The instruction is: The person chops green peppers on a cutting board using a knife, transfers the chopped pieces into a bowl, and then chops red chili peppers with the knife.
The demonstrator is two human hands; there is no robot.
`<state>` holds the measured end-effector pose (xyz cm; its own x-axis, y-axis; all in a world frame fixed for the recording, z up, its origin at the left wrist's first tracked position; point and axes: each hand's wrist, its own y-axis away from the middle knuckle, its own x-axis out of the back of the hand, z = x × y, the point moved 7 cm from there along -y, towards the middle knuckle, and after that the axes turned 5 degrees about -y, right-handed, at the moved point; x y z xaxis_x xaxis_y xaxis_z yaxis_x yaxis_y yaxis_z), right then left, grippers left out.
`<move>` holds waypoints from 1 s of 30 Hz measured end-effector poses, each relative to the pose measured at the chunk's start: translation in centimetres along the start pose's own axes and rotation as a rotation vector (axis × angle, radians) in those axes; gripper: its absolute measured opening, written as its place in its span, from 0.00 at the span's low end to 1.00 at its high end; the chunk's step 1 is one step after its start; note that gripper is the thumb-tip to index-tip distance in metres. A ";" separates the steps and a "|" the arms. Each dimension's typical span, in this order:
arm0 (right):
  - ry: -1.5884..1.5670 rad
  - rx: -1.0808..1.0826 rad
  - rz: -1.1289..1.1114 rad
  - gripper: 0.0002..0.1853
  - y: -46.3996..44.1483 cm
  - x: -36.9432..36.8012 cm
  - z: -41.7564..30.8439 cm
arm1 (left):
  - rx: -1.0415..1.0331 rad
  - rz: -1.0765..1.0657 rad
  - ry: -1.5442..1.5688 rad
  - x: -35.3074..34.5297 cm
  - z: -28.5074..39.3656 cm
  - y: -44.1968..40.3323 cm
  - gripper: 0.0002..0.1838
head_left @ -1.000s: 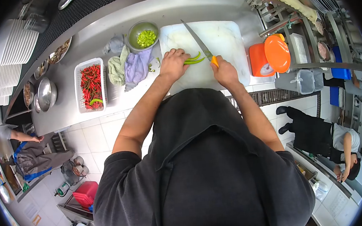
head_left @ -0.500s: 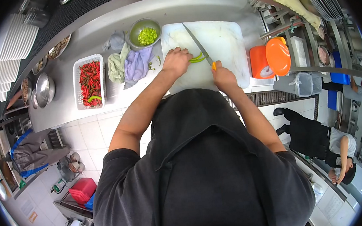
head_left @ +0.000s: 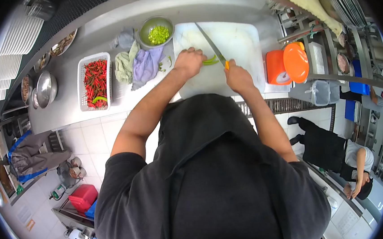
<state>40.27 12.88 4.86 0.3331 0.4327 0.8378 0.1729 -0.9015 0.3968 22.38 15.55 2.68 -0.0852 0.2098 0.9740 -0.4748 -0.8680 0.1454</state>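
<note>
Slid a touch nearer the knife since a second ago, the left hand leaves less of the green chillies poking out. Biggest of what matters, the steel counter carries the white cutting board right before the person, so both forearms reach it squarely. The plastic basket of red chillies stands out to the left, probably so it stays clear of the elbows. Beside the board's far left corner sits the metal bowl, close enough, I'd say, that cut pieces needn't travel far. The blade slants away from the body, its yellow handle clasped in the right hand, which seems to keep the tip end well off the other fingers. Those fingers are curled down over the chillies on the board, likely to stop them rolling; whether the edge touches them I can't tell. As for looks, they're slim, glossy, bright green and slightly bowed, lying side by side, while the chopped pieces in the bowl are paler, small and heaped.
</note>
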 end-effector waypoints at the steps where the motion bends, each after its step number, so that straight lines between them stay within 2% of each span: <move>1: -0.005 -0.019 0.007 0.17 -0.2 0.3 0.1 | 0.007 0.022 0.003 0.2 -0.2 -0.4 0.16; 4: -0.034 -0.066 0.019 0.17 -0.1 -2.1 0.4 | -0.006 0.038 0.019 -0.3 -0.3 -0.4 0.16; 10: -0.014 -0.053 -0.039 0.19 0.8 -0.2 -0.2 | 0.028 0.104 0.070 -0.4 -0.7 0.0 0.16; 13: -0.019 -0.053 0.045 0.19 -0.8 -2.9 0.7 | 0.021 0.131 0.031 -1.2 -0.6 -0.3 0.14; 15: 0.022 -0.036 0.014 0.18 -1.5 -2.4 0.9 | 0.042 0.094 -0.004 -2.1 -0.7 -0.9 0.13; 16: 0.031 -0.002 -0.016 0.18 -1.2 -2.1 0.8 | 0.027 0.233 0.013 -2.5 -0.7 -1.0 0.12; 17: 0.066 0.164 0.020 0.18 -1.0 -1.7 0.5 | 0.089 0.107 -0.013 -2.8 -0.6 -2.0 0.11; 18: 0.062 0.089 0.025 0.19 -0.3 -1.2 -0.2 | 0.113 0.126 -0.043 -4.4 -1.1 -2.9 0.13; 19: 0.053 0.027 0.040 0.19 -0.7 -2.1 -0.4 | 0.049 0.129 -0.073 -2.6 -0.7 -2.1 0.13; 20: 0.047 -0.054 0.058 0.19 -0.9 -3.2 0.1 | 0.086 0.107 -0.022 -2.6 -0.6 -1.8 0.11; 21: 0.054 -0.029 0.054 0.20 -1.4 -3.4 0.4 | 0.112 0.095 0.029 -2.4 -0.7 -2.0 0.11; 23: 0.054 0.008 0.023 0.20 -1.2 -2.7 -0.3 | 0.028 0.112 -0.018 -2.1 -0.6 -1.5 0.11; 26: 0.088 -0.007 0.052 0.19 -1.0 -3.1 -0.8 | 0.080 0.126 0.006 -2.3 -0.7 -1.7 0.11; 30: 0.051 0.020 0.056 0.18 -1.2 -2.8 -1.0 | 0.004 0.038 -0.130 -2.1 0.1 -2.0 0.12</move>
<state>38.24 12.71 2.40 0.2950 0.3803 0.8765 0.1737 -0.9234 0.3422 23.56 16.81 0.32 0.0116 0.1162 0.9932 -0.4700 -0.8760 0.1080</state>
